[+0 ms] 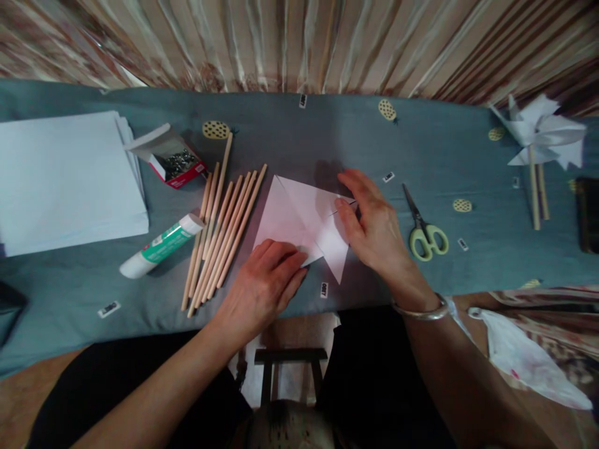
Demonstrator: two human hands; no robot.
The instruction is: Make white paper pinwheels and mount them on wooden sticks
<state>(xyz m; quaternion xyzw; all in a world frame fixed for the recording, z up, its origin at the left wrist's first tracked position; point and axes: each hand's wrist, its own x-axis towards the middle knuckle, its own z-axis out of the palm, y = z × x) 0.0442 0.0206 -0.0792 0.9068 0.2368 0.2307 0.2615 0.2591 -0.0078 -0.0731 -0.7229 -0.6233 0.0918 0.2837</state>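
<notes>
The left hand [269, 280] rests on the near edge of a cut white paper [283, 212] on the table [327, 137]; the right hand [374, 227], loosely spread, is at its right corner. Wooden sticks [242, 226] and a glue stick [161, 247] lie to the left, scissors [417, 217] to the right.

A blue-grey cloth [425, 143], printed with yellow pineapples [462, 206] and small white labels [389, 177], runs crosswise. Beyond its far edge hangs a pleated, striped curtain [299, 40]. A dark object [589, 215], perhaps a phone, is cut off at right. Below the near edge are a dark crossbar [290, 355] and, rightward, a crumpled white item [531, 358] with a red mark.
</notes>
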